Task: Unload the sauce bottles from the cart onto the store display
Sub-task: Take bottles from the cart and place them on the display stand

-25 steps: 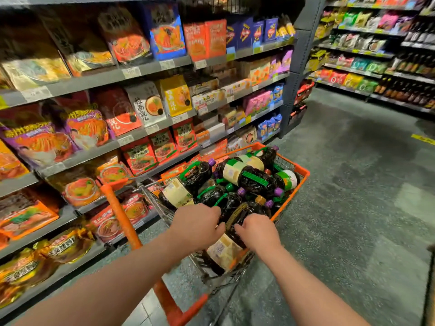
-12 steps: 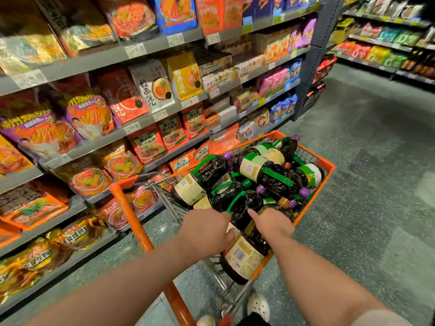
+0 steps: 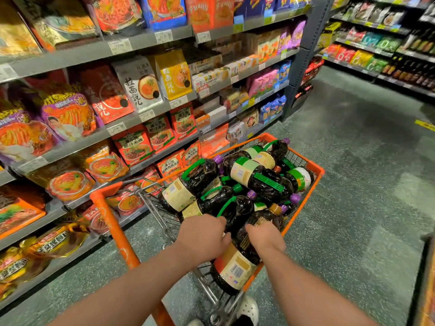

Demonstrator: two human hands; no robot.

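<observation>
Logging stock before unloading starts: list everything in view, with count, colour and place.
sauce bottles: about ten, exact count hidden, dark with cream or green labels, piled in the cart
near bottle: one, dark with cream and red label, at the cart's near end, in both hands
cart: one, orange rim with wire basket, in the aisle
noodle packets: many, mostly red, orange, purple, on grey shelves at left
far shelves: packets and dark bottles, top right
floor: grey-green
left hand: grip on near bottle
right hand: grip on near bottle

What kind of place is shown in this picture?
Most likely a supermarket aisle. Grey shelves with price tags hold packaged noodles, and an orange shopping cart full of sauce bottles stands on the floor beside them.
</observation>
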